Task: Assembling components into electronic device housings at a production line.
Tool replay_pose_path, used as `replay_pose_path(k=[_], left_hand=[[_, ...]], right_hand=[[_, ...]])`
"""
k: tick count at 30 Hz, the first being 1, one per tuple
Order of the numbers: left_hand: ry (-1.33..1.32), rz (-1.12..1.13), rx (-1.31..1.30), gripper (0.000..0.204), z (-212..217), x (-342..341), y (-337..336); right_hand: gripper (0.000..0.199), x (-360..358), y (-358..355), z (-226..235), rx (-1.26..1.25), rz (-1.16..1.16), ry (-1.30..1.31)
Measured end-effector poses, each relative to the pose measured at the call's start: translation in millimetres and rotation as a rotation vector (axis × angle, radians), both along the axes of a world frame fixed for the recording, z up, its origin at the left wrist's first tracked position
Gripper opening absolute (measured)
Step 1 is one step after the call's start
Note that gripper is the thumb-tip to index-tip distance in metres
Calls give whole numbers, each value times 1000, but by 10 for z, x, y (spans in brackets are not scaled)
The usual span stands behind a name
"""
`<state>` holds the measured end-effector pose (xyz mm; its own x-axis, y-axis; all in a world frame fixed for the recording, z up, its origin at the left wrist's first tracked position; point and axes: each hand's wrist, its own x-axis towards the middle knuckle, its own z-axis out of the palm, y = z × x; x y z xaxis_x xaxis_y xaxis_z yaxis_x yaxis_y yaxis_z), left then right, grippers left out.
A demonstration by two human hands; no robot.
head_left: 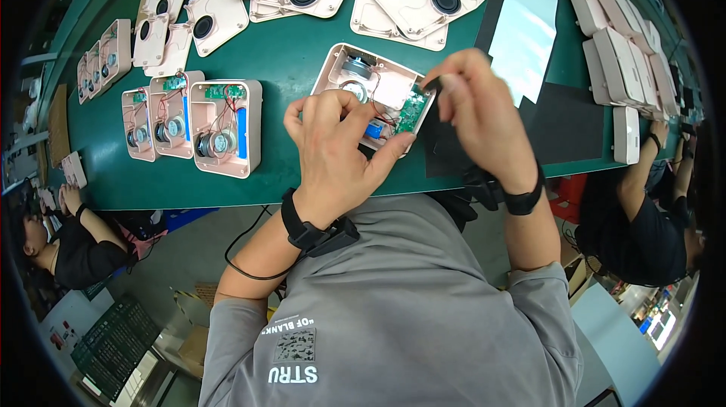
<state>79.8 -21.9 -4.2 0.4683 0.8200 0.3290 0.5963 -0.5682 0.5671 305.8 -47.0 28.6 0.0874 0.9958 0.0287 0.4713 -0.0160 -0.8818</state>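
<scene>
An open pale-pink plastic housing (327, 73) lies in front of me, slightly tilted on the table. Inside are a green circuit board (412, 110), a blue battery (375, 129), a round metal part (358, 66) and thin red and black wires. My left hand (333, 150) reaches across the housing and grips it, thumb at its lower right edge. At the right corner, beside the board, my right hand (478, 108) pinches something small and dark; blur hides what it is.
Several similar filled housings (255, 127) stand at the left. Pink panels with round black parts (446, 2) pile up at the back. A dark sheet (560, 135) and a shiny pale sheet (527, 36) lie right, near stacked closed pink cases (622, 66). People sit at both sides.
</scene>
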Motion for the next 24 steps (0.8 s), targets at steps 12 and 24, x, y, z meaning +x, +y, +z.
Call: replay_pose_path(k=[12,24], left_hand=[[-61,-189,-172,16,33,-156,89],[-12,-134,-49,9,96,-130,12]], right_hand=[[10,-288,-534,59,-191,44,288],[4,-242,216,236,-77,542,-179]])
